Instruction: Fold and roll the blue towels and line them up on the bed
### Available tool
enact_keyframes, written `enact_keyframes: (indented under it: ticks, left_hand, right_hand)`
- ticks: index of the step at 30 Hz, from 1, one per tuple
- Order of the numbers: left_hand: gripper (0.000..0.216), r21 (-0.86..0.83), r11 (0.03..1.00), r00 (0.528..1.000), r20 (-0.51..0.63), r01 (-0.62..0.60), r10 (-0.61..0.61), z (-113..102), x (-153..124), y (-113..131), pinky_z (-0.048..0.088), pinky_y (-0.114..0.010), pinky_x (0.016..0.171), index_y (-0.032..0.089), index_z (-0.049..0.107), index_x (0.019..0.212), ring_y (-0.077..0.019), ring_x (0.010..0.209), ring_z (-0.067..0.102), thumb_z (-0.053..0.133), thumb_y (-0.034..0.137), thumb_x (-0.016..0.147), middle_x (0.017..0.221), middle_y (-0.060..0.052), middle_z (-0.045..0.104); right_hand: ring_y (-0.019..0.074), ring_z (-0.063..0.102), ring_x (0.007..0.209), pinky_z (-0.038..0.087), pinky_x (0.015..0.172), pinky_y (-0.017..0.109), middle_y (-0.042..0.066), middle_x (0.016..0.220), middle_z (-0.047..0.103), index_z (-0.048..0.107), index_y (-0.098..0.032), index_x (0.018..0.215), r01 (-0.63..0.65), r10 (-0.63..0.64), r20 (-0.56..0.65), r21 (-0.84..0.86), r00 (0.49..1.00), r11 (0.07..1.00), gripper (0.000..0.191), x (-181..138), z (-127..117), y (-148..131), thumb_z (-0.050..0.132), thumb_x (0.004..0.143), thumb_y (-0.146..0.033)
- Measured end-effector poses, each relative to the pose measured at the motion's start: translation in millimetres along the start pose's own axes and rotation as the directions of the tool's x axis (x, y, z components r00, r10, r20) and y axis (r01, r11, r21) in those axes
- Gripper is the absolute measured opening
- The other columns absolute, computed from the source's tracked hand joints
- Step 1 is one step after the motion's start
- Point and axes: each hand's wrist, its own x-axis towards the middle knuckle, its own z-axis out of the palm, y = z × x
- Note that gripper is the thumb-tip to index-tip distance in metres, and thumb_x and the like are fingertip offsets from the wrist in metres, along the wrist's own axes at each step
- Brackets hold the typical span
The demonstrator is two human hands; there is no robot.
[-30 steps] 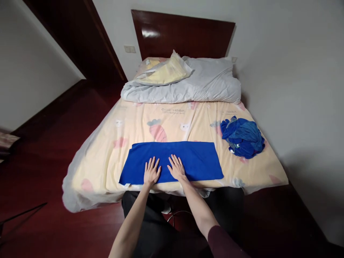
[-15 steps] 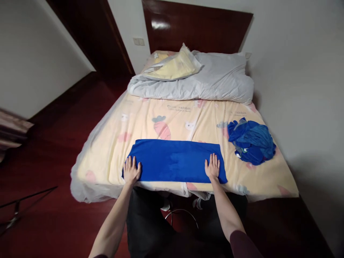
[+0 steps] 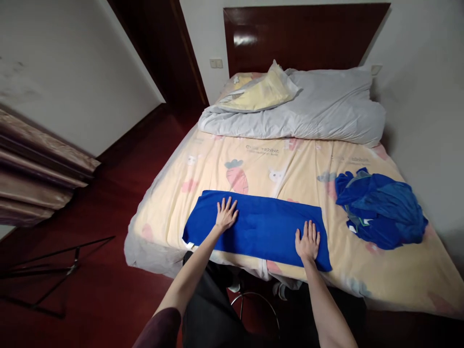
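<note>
A blue cloth (image 3: 266,227), folded into a long flat rectangle, lies along the near edge of the bed. My left hand (image 3: 226,214) rests flat on its left half with the fingers spread. Near the cloth's right end my right hand (image 3: 308,241) lies flat, palm down, fingers stretched out. Neither hand grips anything. A small white tag (image 3: 190,245) sticks out at the cloth's near left corner. To the right, apart from both hands, is a crumpled heap of blue cloths (image 3: 380,208).
The bed (image 3: 163,203) has a cream sheet printed with carrots and rabbits. A rolled grey-white quilt (image 3: 326,111) and a yellow cloth (image 3: 263,94) lie by the headboard (image 3: 308,36). A black metal stand (image 3: 68,270) is on the floor at left, near a curtain (image 3: 36,169).
My left hand has moved from the folded cloth's left end inward and slightly away from me. My right hand stays near the right end. The view has turned left.
</note>
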Motion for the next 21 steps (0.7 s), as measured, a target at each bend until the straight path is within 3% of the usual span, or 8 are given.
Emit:
enact_keyframes:
  ticks: [4,6,8,12,16,19,21]
  left_hand:
    - [0.07,0.061,0.966,0.967,-0.006,0.253,-0.253,-10.0,17.0,-77.7,0.012,-0.071,0.125,0.016,0.033,0.164,-0.0435,0.159,0.014,0.04,0.052,0.104,0.172,-0.016,0.021]
    - [0.074,0.069,0.949,0.951,0.022,0.307,-0.309,-20.2,25.9,-109.0,0.014,-0.067,0.126,0.011,0.031,0.164,-0.0423,0.159,0.015,0.041,0.053,0.104,0.171,-0.019,0.021]
    - [0.076,0.051,0.945,0.943,0.066,0.323,-0.326,-28.0,34.7,-125.1,0.015,-0.063,0.127,0.006,0.031,0.163,-0.0413,0.159,0.017,0.043,0.052,0.104,0.17,-0.021,0.022]
    - [0.075,0.018,0.949,0.949,-0.017,0.314,-0.314,-22.4,34.3,-109.2,0.01,-0.06,0.13,-0.001,0.033,0.16,-0.0404,0.16,0.015,0.043,0.047,0.104,0.17,-0.024,0.021]
    - [0.064,-0.016,0.986,0.978,-0.125,0.167,-0.167,0.5,0.9,-67.3,0.01,-0.058,0.131,0.01,0.038,0.161,-0.0338,0.161,0.013,0.034,0.043,0.107,0.172,-0.015,0.022]
    - [0.06,-0.046,0.979,0.964,-0.17,0.197,-0.202,8.0,-19.9,-51.0,0.012,-0.057,0.131,0.015,0.039,0.161,-0.0306,0.16,0.02,0.03,0.039,0.107,0.17,-0.013,0.028]
    - [0.059,-0.069,0.973,0.957,-0.179,0.22,-0.229,6.1,-23.4,-47.9,0.013,-0.056,0.131,0.016,0.041,0.161,-0.03,0.16,0.022,0.031,0.038,0.107,0.169,-0.012,0.031]
  right_hand:
    - [0.0284,0.027,0.157,0.017,0.129,0.054,0.016,0.167,0.035,0.037,-0.006,0.161,0.015,-0.015,-0.017,0.015,1.0,1.0,0.067,-1.0,1.4,0.9,0.024,0.106,-0.042]
    - [0.0287,0.027,0.157,0.018,0.129,0.054,0.016,0.168,0.035,0.036,-0.007,0.162,0.017,-0.017,-0.021,0.009,1.0,1.0,0.066,-1.2,1.7,0.8,0.024,0.106,-0.041]
    - [0.0289,0.028,0.157,0.019,0.128,0.054,0.016,0.167,0.036,0.035,-0.007,0.162,0.019,-0.019,-0.025,0.0,0.999,1.0,0.066,-1.0,1.3,-0.2,0.025,0.106,-0.041]
    - [0.0297,0.029,0.156,0.021,0.127,0.055,0.017,0.166,0.037,0.032,-0.009,0.163,0.016,-0.017,-0.014,-0.025,1.0,1.0,0.066,-0.6,-1.2,-3.0,0.026,0.106,-0.039]
    - [0.0285,0.029,0.157,0.021,0.127,0.054,0.017,0.167,0.036,0.035,-0.006,0.161,0.016,-0.016,0.0,-0.062,1.0,0.998,0.065,-0.5,-3.9,-0.5,0.026,0.106,-0.039]
    - [0.0305,0.028,0.157,0.02,0.127,0.055,0.019,0.167,0.034,0.039,-0.002,0.159,-0.004,0.007,0.032,-0.097,0.999,0.995,0.064,1.6,-5.4,-6.7,0.024,0.107,-0.036]
    - [0.0335,0.026,0.158,0.019,0.127,0.058,0.022,0.167,0.034,0.042,0.0,0.156,-0.001,0.008,0.078,-0.098,0.997,0.995,0.062,4.5,-6.0,-27.7,0.023,0.107,-0.032]
